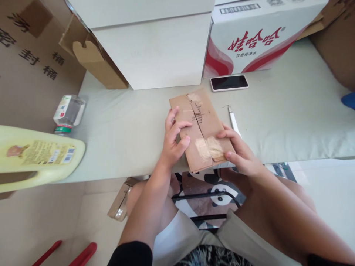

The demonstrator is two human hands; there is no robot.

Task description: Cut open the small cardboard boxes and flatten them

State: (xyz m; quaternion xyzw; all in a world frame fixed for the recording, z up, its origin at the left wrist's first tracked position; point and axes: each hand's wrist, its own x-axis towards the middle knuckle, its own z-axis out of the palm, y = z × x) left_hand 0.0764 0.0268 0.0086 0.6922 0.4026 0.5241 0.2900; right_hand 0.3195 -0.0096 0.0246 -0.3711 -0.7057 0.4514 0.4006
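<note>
A small flat cardboard box (198, 127) rests on the pale tabletop near its front edge, turned at a slant. Its closed flaps meet in a dark seam, with black scribbled marks and torn pale patches along it. My left hand (176, 138) holds the left side, thumb and some fingers lying over the top. Around the right edge, near the front corner, my right hand (241, 149) is closed on the same box; some of its fingers are hidden. Just beyond the right hand lies a slim white pen-like tool (233, 120), its lower end hidden.
Behind the box lies a phone (229, 83), before a white box (155, 51) and a red-and-white printed carton (249, 44). To the left are a clear plastic bottle (70, 111) and a yellow jug (41, 159). Another small cardboard box (120, 199) is below the table.
</note>
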